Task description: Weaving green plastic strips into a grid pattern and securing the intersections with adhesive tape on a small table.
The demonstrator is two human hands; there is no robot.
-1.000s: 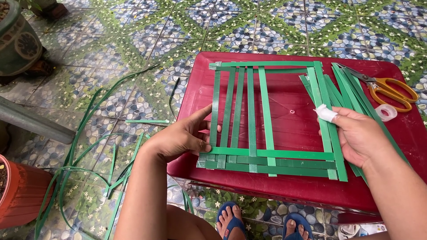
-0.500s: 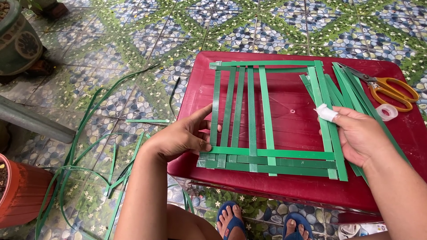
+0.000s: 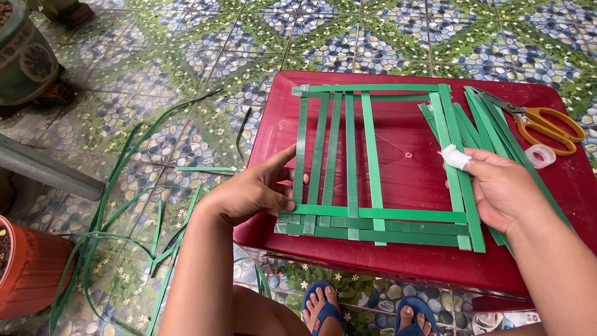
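Altogether two hands (image 3: 249,193), four upright strips (image 3: 336,155)

green strip lattice (image 3: 373,214) | flat on red stool top | partly woven, both hands touching

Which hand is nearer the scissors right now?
Right. The right hand rests on the green strips just below and left of the scissors, near the tape roll. The left hand is across the red stool, at the weave's left edge.
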